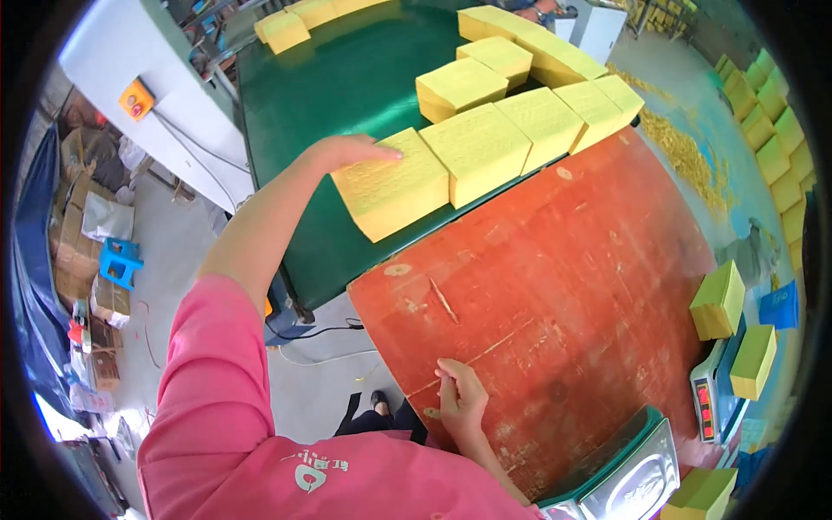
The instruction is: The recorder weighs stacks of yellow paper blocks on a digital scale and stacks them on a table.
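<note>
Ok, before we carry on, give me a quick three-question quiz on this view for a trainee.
1. Which hand touches the yellow block at the left end of the front row?

2. True or false: the right hand is gripping a block.

3. What does that left-end block rest on?
A) red tabletop
B) green surface
C) scale

Key:
1. The left hand.
2. False; it holds no block.
3. B.
</note>
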The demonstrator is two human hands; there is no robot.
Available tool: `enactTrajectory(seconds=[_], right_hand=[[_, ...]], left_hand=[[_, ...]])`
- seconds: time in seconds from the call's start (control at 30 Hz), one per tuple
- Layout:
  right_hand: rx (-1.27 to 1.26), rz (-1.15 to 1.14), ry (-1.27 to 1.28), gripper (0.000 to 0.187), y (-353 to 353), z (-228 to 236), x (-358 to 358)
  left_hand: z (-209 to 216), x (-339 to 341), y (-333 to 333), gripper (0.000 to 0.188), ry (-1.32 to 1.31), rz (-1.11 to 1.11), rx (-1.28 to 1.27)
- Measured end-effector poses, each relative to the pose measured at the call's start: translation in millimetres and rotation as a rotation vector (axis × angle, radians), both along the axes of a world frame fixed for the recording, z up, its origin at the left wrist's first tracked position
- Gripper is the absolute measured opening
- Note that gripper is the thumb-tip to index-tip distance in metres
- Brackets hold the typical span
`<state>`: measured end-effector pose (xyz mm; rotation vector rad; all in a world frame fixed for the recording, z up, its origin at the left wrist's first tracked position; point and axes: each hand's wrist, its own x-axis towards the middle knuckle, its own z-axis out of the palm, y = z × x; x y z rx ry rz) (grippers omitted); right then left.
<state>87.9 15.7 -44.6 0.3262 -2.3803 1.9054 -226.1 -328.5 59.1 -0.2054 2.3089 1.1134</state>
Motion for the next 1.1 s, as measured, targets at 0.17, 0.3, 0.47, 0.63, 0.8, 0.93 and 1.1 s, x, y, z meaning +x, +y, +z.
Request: enactTrajectory(seconds=[0.17,0.3,0.47,0.63,0.8,0.93,1.1], right_hand=[[0.070,-0.035,0.104,0.017,-2.9,4.4,-0.2],[0.075,-0.101,0.086,0.016,-2.4,4.5,6.1],[-0.352,-0.113,-0.441,0.017,-18.8,20.0,74.2],[-0.461,-0.184,-0.715,0.026,-17.0,-1.9,164.0],[-1.076,-0.185,-0.816,0.051,-17.2,6.5,218.1],[-0.826,-0.161,-0.590,0.060,22.5,69.0,259.4],[-0.608,-0.139,0.005,0.068,94.5,126.2,283.1]], left_hand=[[1.7,19.7,3.9,0.071,-0.211,0.024,0.240],[11.5,67.2,44.2,0.068,-0.246,-0.127,0.172],[-26.7,157.6,96.2,0.066,-0.189,-0.345,0.063],[-9.2,266.9,167.7,0.073,-0.105,-0.535,0.238],[-17.1,333.6,202.9,0.068,0.158,-0.751,0.135],[-14.8,353.0,212.2,0.055,-0.424,-0.378,0.596],[25.8,378.8,327.8,0.044,-0.134,-0.188,0.913]])
